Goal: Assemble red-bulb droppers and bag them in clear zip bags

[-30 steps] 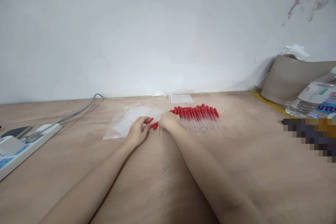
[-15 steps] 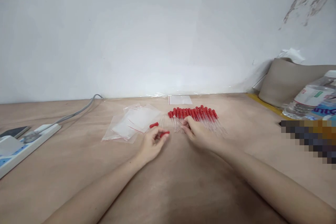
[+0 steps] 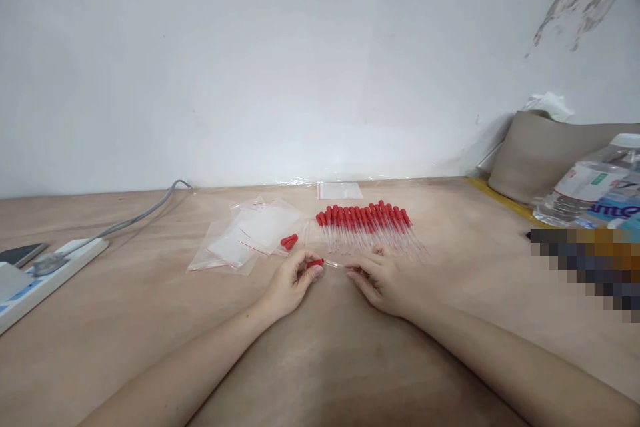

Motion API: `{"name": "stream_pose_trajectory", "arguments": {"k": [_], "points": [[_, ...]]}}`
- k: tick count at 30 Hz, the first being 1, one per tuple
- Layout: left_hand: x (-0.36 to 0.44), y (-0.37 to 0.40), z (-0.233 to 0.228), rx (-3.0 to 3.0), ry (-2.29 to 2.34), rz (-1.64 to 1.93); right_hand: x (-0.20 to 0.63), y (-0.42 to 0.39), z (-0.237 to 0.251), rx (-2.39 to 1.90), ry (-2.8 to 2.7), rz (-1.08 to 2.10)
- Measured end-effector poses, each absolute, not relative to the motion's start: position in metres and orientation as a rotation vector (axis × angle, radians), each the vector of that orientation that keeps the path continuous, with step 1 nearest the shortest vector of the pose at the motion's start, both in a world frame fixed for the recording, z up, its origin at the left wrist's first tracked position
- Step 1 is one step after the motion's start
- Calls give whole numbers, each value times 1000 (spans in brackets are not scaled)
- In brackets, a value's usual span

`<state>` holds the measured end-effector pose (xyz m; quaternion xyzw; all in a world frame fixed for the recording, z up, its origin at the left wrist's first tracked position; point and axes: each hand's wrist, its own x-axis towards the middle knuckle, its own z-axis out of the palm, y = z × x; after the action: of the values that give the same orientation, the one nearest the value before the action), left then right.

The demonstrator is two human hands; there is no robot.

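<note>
Between the fingertips of my left hand (image 3: 294, 282) is a red rubber dropper bulb (image 3: 315, 263), its open end facing right. My right hand (image 3: 379, 280) pinches a thin clear glass dropper tube (image 3: 335, 265), which points left at the bulb's mouth; whether they touch I cannot tell. Behind my hands lies a row of droppers with red bulbs (image 3: 363, 217), tubes toward me. Loose red bulbs (image 3: 289, 241) rest beyond my left hand, and a few bare clear tubes (image 3: 307, 232) lie just right of them.
Clear zip bags (image 3: 250, 233) overlap on the left, and a small one (image 3: 340, 191) lies by the wall. A power strip (image 3: 55, 287) with a grey cable (image 3: 145, 213) and a phone (image 3: 23, 255) are far left. A water bottle (image 3: 583, 187) and a brown container (image 3: 520, 157) stand right.
My right hand has come back from the dropper row with a tube, now lined up with the bulb in my left hand. The left hand has uncovered more loose bulbs.
</note>
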<state>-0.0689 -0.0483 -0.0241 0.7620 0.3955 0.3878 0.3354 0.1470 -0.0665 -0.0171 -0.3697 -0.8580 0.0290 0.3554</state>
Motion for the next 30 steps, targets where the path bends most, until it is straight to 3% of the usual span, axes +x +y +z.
{"name": "stream_pose_trajectory", "arguments": {"k": [9,21,30], "points": [[-70,-49,-22,2066,1009,1017,144,-71,-10,-941,-2303,201],[-72,-49,-22,2026,1019,969,148,-61,-21,-905,-2240,141],[-72,-53,-18,2113,1050,760,153,-55,-12,-876,-2367,-119]]}}
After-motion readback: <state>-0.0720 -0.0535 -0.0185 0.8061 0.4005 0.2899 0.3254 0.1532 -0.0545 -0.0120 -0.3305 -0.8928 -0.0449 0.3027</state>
